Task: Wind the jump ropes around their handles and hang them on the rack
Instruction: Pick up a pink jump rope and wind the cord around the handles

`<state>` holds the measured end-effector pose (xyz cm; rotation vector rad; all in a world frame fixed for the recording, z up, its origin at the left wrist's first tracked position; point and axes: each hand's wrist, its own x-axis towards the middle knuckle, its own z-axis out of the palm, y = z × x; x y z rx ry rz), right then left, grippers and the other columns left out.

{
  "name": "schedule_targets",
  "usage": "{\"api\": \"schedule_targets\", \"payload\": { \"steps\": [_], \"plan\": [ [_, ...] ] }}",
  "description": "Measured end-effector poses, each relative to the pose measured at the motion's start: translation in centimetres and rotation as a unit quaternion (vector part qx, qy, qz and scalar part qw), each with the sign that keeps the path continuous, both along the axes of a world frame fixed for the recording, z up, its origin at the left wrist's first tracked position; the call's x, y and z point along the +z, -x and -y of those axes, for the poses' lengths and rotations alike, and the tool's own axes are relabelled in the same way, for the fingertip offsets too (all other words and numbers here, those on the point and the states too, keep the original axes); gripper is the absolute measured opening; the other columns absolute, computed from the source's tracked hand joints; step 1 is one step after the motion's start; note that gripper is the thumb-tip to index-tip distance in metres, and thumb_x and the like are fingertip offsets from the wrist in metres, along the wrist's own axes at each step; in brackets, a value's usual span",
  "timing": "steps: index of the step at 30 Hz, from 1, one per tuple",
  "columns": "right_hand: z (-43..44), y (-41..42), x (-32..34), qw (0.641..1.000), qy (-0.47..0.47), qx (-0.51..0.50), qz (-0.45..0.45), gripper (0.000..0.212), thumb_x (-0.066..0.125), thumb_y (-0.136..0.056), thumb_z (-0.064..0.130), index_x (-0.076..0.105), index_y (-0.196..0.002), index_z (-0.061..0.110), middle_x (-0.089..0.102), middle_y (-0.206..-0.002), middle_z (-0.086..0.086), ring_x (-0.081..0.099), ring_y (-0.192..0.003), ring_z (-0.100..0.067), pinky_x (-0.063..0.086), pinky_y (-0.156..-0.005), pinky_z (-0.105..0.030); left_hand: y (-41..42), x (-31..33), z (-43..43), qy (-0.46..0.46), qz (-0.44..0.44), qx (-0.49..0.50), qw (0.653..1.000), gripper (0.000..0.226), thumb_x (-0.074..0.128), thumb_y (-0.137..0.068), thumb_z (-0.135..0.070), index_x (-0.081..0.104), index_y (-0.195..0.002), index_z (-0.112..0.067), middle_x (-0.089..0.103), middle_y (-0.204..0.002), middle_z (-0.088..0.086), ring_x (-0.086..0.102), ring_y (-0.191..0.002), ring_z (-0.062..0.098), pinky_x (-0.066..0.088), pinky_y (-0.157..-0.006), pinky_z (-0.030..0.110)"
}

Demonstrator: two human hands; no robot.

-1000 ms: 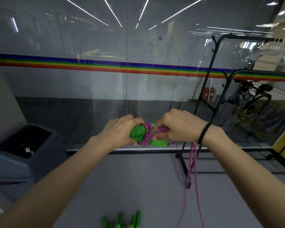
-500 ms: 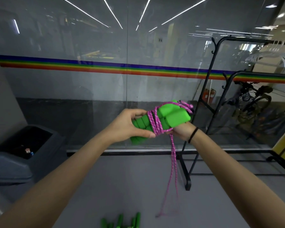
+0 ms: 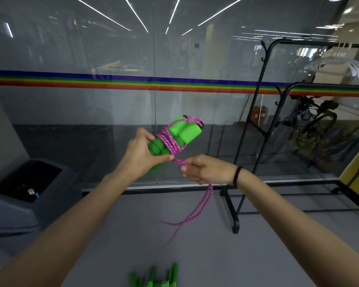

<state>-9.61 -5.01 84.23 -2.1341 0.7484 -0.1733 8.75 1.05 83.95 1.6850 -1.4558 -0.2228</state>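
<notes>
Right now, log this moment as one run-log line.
left hand: holds green handles | right hand: pulls pink rope taut | rope: part wound, tail hanging | rack: not yet used

arms: 2, bare, no sleeves | right wrist: thin black band (image 3: 237,176) | hands: no gloves

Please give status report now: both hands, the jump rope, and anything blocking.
Left hand grips green foam handles. Right hand pulls pink braided rope taut; loose tail hangs. Black metal rack on right, nothing in the way.
</notes>
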Motion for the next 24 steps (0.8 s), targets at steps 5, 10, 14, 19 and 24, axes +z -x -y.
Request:
{"api": "schedule_targets", "payload": {
  "steps": [5, 10, 14, 19, 24],
  "plan": [
    [-0.1, 0.6, 1.5, 0.960, 0.247, 0.072, -0.110, 0.026, 0.050, -0.092, 0.026, 0.047, -0.068, 0.019, 0.040, -0.057, 0.007, 0.037, -0.052, -0.003, 0.031, -0.050, -0.013, -0.1, 0.0, -0.3, -0.061, 0.209, 0.006, 0.976, 0.062, 0.079, -0.066, -0.041, 0.034, -0.102, -0.021, 0.062, -0.101, 0.002, 0.062, -0.091, 0.028, 0.044, -0.069, 0.036],
    [0.3, 1.7, 3.6, 0.952, 0.275, 0.071, -0.109, 0.017, 0.058, -0.088, 0.028, 0.067, -0.090, 0.015, 0.057, -0.069, 0.007, 0.048, -0.056, 0.003, 0.034, -0.053, -0.009, -0.4, 0.5, -0.8, -0.101, 0.327, -0.046, 0.939, 0.056, 0.078, -0.069, -0.033, 0.042, -0.111, -0.022, 0.058, -0.092, -0.002, 0.060, -0.087, 0.026, 0.038, -0.068, 0.031],
    [1.3, 3.0, 5.6, 0.976, 0.215, 0.040, 0.005, 0.009, 0.066, -0.081, 0.029, 0.070, -0.086, 0.023, 0.065, -0.072, 0.011, 0.054, -0.062, 0.006, 0.038, -0.061, -0.007, -1.5, -0.1, -1.4, -0.171, 0.311, -0.180, 0.917, 0.055, 0.081, -0.062, -0.035, 0.046, -0.105, -0.029, 0.062, -0.105, -0.013, 0.058, -0.093, 0.012, 0.046, -0.075, 0.033],
    [3.1, 2.8, 4.3, 0.986, 0.128, -0.021, 0.105, 0.010, 0.060, -0.079, 0.032, 0.066, -0.079, 0.024, 0.065, -0.078, 0.011, 0.059, -0.074, 0.005, 0.043, -0.079, -0.012, -0.1, 0.1, -2.6, -0.124, 0.089, -0.322, 0.934, 0.051, 0.085, -0.060, -0.013, 0.053, -0.098, -0.018, 0.067, -0.097, -0.005, 0.064, -0.092, 0.004, 0.049, -0.085, 0.033],
    [2.5, 2.6, 1.0, 0.982, 0.018, -0.109, 0.154, 0.036, 0.043, -0.089, -0.008, 0.051, -0.072, 0.023, 0.057, -0.061, 0.012, 0.056, -0.049, 0.010, 0.043, -0.060, -0.011, 0.8, 1.0, -2.8, -0.023, -0.103, -0.279, 0.955, 0.053, 0.083, -0.058, 0.004, 0.052, -0.100, -0.004, 0.070, -0.095, 0.009, 0.066, -0.088, 0.006, 0.052, -0.079, 0.019]
  ]
}}
